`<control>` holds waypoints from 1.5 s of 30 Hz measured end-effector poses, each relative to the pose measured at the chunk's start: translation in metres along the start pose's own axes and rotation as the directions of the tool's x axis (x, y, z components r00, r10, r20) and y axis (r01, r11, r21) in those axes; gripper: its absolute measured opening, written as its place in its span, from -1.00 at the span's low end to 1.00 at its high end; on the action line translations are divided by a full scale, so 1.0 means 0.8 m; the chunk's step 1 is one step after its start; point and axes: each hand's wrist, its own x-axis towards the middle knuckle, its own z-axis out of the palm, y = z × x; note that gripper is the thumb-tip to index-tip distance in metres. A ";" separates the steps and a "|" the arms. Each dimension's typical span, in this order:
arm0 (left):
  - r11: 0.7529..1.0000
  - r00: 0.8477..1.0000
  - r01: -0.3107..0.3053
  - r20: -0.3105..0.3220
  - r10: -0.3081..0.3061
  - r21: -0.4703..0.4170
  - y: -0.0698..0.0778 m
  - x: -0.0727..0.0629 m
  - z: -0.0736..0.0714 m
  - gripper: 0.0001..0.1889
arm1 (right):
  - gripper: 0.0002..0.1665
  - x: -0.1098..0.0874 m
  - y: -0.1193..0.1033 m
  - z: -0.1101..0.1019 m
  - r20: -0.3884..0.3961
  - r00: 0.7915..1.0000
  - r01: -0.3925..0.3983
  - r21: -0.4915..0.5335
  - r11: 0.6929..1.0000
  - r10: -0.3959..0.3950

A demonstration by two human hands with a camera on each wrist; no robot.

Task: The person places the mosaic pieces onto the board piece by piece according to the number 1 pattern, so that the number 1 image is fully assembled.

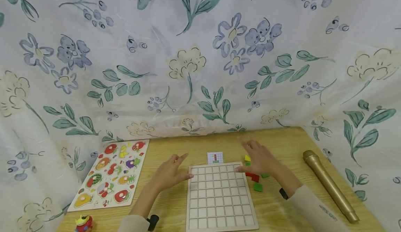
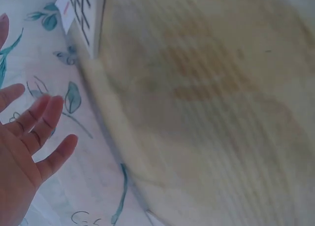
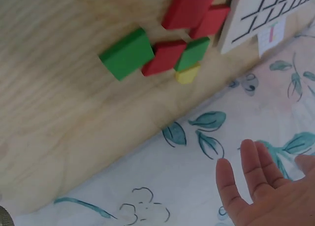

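A pale wooden board with a square grid (image 1: 218, 192) lies in front of the person. At its upper left edge is the left hand (image 1: 170, 173), fingers spread, thumb near the rim. The right hand (image 1: 259, 158) reaches over the upper right corner, its thumb by the rim. The left wrist view shows the left palm (image 2: 22, 157) with relaxed, separated fingers; the right wrist view has the right hand (image 3: 275, 191) likewise holding nothing. Beside the board lie small blocks: red ones (image 3: 188, 9), green ones (image 3: 128, 53) and a yellow one (image 3: 187, 74). The right hand partly hides them in the head view.
A small printed grid card (image 1: 215, 157) lies behind the board. To the left is a fruit puzzle board (image 1: 108, 176), with a small red and yellow toy (image 1: 83, 223) at the near edge. A gold microphone (image 1: 331, 186) lies at right. Floral cloth (image 1: 188, 86) hangs behind the table.
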 end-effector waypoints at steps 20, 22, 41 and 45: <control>0.998 0.997 -0.057 0.041 0.058 -0.041 -0.018 -0.018 0.028 -0.21 | 0.35 -0.026 0.001 0.014 0.019 1.000 -0.010 0.015 1.000 0.010; 0.997 0.997 -0.058 0.045 0.060 -0.050 -0.020 -0.019 0.029 -0.21 | 0.35 -0.028 0.001 0.015 0.025 1.000 -0.016 0.017 1.000 0.016; 0.991 0.996 -0.008 0.089 0.020 -0.134 -0.038 -0.019 0.042 -0.07 | 0.34 -0.035 0.000 0.016 0.038 0.998 -0.046 0.020 0.999 0.045; 0.992 0.995 -0.016 0.095 0.028 -0.126 -0.038 -0.018 0.042 -0.08 | 0.33 -0.037 0.001 0.015 0.034 0.998 -0.053 0.023 0.998 0.053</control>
